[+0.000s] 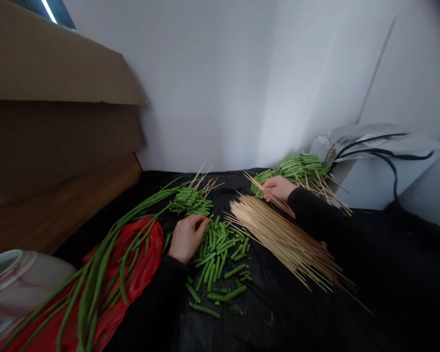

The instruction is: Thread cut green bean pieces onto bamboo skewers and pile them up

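My left hand point(187, 237) rests on the black sheet with curled fingers, its fingertips pinching a short green bean piece at the edge of a heap of cut bean pieces point(220, 256). My right hand point(277, 187) is closed around a thin bamboo skewer point(258, 186) that points up and left, just above a large bundle of loose bamboo skewers point(289, 239). Behind that hand lies a pile of finished bean skewers point(300, 168). A smaller stack of skewered beans point(190, 200) lies beyond my left hand.
Long uncut green beans point(106, 259) stretch over a red plastic bag point(139, 259) at the left. A white ceramic jar point(11, 283) stands at the lower left. Cardboard point(51, 117) leans at the left. A white bag with black handles point(377, 161) sits at the right.
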`<action>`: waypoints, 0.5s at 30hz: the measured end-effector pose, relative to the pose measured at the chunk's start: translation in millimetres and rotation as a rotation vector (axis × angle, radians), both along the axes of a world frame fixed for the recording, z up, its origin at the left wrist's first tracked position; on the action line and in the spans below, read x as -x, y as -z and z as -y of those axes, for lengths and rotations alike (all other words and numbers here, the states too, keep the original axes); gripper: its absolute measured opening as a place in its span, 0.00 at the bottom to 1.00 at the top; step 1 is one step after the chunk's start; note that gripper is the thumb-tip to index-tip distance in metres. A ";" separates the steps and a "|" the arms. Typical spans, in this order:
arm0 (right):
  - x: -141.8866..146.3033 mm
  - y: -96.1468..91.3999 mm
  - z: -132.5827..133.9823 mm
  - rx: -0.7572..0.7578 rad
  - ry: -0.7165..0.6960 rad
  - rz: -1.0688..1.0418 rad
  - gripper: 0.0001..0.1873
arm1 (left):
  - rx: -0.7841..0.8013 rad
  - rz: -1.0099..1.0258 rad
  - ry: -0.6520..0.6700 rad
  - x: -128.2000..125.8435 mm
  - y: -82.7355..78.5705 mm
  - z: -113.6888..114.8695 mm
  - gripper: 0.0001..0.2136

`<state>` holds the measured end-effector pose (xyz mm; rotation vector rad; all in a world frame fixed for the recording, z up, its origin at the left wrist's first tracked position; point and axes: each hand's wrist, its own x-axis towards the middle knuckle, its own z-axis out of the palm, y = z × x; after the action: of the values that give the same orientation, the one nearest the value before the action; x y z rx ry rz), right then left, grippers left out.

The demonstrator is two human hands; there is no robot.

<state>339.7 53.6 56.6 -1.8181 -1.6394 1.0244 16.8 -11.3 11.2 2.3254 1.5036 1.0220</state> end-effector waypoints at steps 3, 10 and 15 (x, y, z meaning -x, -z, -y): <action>2.9 -7.1 -0.4 -0.063 0.009 -0.032 0.18 | 0.003 0.000 0.002 -0.1 0.1 -0.2 0.13; 20.4 -27.8 6.5 -0.215 -0.020 -0.131 0.07 | 0.025 0.066 0.009 0.0 0.8 -0.6 0.12; 42.2 -34.7 31.1 -0.164 -0.185 -0.214 0.11 | 0.301 0.495 0.047 -5.0 -2.1 -0.2 0.15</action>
<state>297.4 22.6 91.4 -1.4206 -1.7267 1.0869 21.8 -11.1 13.3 1.7314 1.2909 1.1564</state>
